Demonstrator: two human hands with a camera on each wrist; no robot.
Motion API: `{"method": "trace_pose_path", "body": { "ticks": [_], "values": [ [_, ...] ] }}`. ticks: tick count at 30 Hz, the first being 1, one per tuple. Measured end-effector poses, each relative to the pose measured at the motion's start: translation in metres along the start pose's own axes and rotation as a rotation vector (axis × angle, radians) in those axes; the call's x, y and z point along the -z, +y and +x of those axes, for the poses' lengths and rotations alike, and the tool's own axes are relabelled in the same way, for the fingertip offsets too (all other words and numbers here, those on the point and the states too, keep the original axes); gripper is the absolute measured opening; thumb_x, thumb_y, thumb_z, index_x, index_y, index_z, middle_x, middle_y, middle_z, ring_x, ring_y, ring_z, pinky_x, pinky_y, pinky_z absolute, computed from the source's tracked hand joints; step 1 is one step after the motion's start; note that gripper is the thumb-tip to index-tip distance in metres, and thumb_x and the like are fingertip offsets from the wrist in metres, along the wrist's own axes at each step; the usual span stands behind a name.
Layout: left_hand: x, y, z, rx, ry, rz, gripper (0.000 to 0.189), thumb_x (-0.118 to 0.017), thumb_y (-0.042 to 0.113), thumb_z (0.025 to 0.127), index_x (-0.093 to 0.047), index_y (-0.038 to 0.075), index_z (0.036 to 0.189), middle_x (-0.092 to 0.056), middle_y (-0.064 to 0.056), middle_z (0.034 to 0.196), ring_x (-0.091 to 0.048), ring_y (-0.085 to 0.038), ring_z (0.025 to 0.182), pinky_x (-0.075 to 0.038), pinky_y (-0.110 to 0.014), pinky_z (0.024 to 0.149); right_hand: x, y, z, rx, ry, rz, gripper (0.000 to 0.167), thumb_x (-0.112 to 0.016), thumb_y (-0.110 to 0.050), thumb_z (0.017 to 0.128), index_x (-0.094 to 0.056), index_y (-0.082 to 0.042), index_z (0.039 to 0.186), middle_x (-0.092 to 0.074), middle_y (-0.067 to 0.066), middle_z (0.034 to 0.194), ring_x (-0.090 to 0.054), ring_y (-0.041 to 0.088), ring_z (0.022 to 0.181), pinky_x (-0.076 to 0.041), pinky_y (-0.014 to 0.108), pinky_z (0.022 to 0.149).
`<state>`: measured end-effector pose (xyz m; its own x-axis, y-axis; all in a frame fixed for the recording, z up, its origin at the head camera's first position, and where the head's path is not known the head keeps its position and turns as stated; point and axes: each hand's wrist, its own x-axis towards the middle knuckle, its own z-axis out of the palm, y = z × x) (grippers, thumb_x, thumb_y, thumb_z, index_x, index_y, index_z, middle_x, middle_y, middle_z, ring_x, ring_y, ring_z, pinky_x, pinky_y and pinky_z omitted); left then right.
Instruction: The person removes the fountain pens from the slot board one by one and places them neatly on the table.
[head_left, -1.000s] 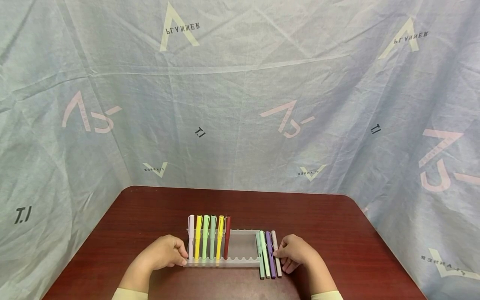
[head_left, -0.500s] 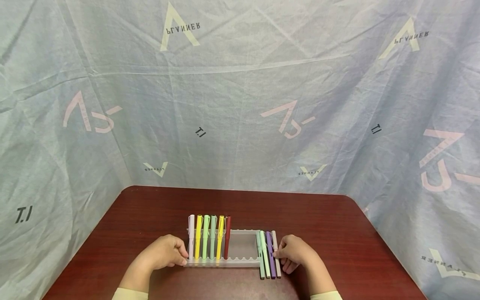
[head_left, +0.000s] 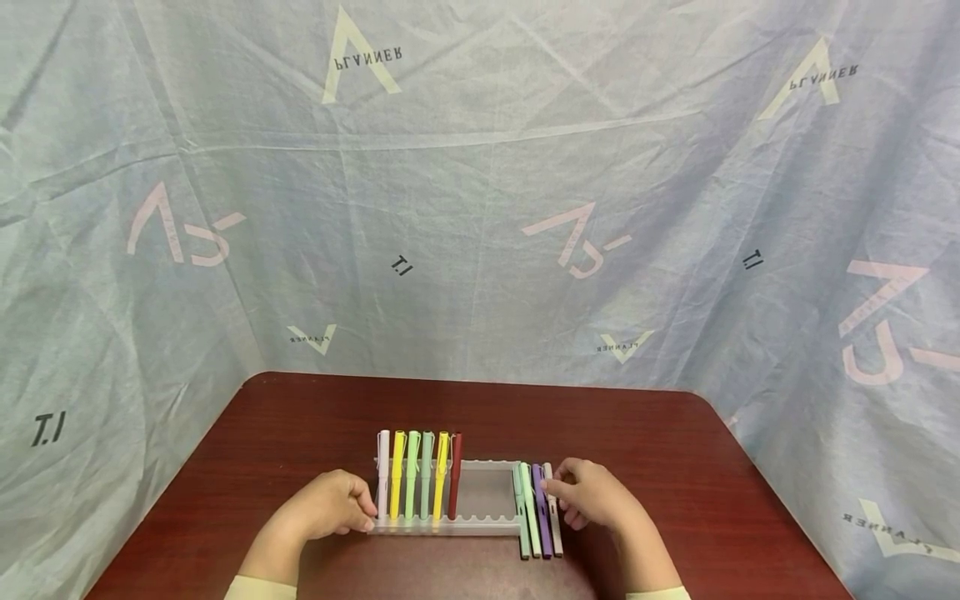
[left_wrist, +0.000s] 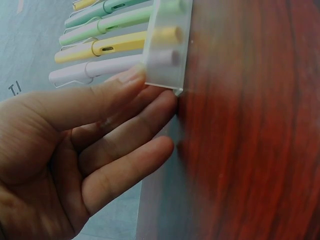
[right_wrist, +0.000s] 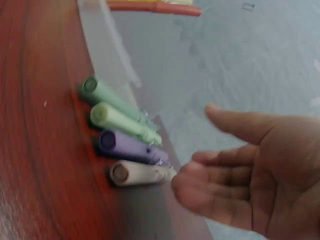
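Note:
My left hand (head_left: pixel 330 504) pinches the left end of a clear pen rack (head_left: pixel 483 525), thumb on the corner in the left wrist view. Across the rack's left part lie a pale lilac pen (head_left: pixel 383 475), a dark red pen (head_left: pixel 455 475), and yellow and green ones between them. At the rack's right end several pens lie side by side on the table: two green, a purple pen (head_left: pixel 542 521) and a greyish-pink pen (head_left: pixel 556 525). My right hand (right_wrist: pixel 250 165) hovers by the greyish-pink pen, thumb spread from loosely bent fingers, nothing held.
A dark red wood-grain table (head_left: pixel 637 433) carries everything. A printed grey cloth (head_left: pixel 480 208) hangs behind and along both sides. The rack's right part shows bare notches between the dark red pen and the loose pens.
My right hand has come away from the greyish-pink pen, lifting a little, its thumb and fingers now parted. The left hand, rack and pens stay as they were.

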<state>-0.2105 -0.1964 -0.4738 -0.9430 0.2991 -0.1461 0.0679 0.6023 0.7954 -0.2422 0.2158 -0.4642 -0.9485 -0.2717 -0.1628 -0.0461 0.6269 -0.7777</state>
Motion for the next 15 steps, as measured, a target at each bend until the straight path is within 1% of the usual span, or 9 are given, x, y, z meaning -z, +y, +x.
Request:
{"method": "trace_pose_path", "body": {
  "ticks": [3, 8, 10, 12, 15],
  "values": [
    [0.000, 0.001, 0.001, 0.006, 0.002, 0.006, 0.013, -0.081, 0.008, 0.073, -0.069, 0.006, 0.078, -0.066, 0.000, 0.073, -0.060, -0.016, 0.065, -0.051, -0.034, 0.058, -0.001, -0.006, 0.002, 0.089, 0.021, 0.047, 0.033, -0.067, -0.035, 0.093, -0.061, -0.003, 0.102, -0.064, 0.014, 0.079, -0.064, 0.023, 0.067, -0.057, 0.036, 0.060],
    [0.000, 0.001, 0.000, 0.012, 0.002, 0.009, 0.013, -0.081, 0.007, 0.073, -0.069, 0.006, 0.078, -0.066, 0.000, 0.074, -0.060, -0.016, 0.065, -0.051, -0.034, 0.058, -0.012, -0.013, 0.007, 0.202, 0.016, 0.151, 0.034, -0.065, -0.036, 0.094, -0.063, -0.006, 0.109, -0.068, 0.019, 0.094, -0.067, 0.032, 0.085, -0.057, 0.042, 0.074],
    [0.000, 0.001, 0.000, 0.013, 0.004, 0.013, 0.013, -0.081, 0.007, 0.073, -0.069, 0.006, 0.078, -0.066, -0.001, 0.074, -0.060, -0.016, 0.065, -0.051, -0.034, 0.058, -0.018, -0.016, 0.008, 0.231, 0.005, 0.206, 0.036, -0.065, -0.035, 0.094, -0.063, -0.004, 0.112, -0.069, 0.021, 0.099, -0.068, 0.036, 0.091, -0.056, 0.045, 0.078],
    [0.000, 0.001, 0.000, 0.013, 0.004, 0.013, 0.013, -0.081, 0.007, 0.073, -0.070, 0.006, 0.078, -0.066, -0.001, 0.074, -0.060, -0.016, 0.065, -0.051, -0.033, 0.058, -0.025, -0.020, 0.009, 0.259, -0.008, 0.249, 0.037, -0.064, -0.033, 0.095, -0.062, -0.001, 0.114, -0.068, 0.022, 0.102, -0.067, 0.037, 0.095, -0.056, 0.046, 0.081],
    [0.000, 0.001, -0.001, 0.010, 0.003, 0.007, 0.013, -0.081, 0.007, 0.073, -0.070, 0.006, 0.078, -0.067, -0.001, 0.075, -0.059, -0.016, 0.065, -0.051, -0.034, 0.058, -0.038, -0.026, 0.010, 0.277, -0.024, 0.304, 0.038, -0.064, -0.029, 0.095, -0.061, 0.003, 0.116, -0.068, 0.022, 0.105, -0.067, 0.038, 0.099, -0.055, 0.046, 0.084]
  ]
}}
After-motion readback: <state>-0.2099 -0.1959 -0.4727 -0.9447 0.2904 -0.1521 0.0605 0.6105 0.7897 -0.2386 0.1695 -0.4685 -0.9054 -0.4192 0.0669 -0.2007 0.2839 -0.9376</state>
